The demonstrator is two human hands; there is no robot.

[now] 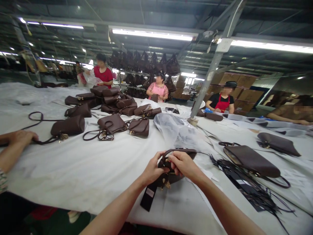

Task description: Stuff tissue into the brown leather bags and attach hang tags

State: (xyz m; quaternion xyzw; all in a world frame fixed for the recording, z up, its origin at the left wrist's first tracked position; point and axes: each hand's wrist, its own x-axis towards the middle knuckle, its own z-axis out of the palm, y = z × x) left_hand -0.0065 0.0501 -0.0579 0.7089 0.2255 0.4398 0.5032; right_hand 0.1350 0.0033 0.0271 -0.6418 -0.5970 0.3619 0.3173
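A dark brown handbag [174, 178] with a curved handle lies on the white-covered table in front of me. My left hand [156, 168] grips its near left side by the handle's base, fingers closed round it. My right hand [181, 164] is pinched at the handle's fitting, close to my left hand; what lies between its fingertips is too small to make out. Gold charms [166, 183] dangle from the bag, and a black tag [148, 197] with a white label hangs below. Clear plastic wrapping [173, 130] lies just behind the bag.
Brown bags [112, 122] are piled at the back left. Black tags with strings [246, 184] and another bag [251, 160] lie at the right. A metal post [207, 78] rises beyond the plastic. Another person's hand [23, 138] is at the left edge; several people stand behind.
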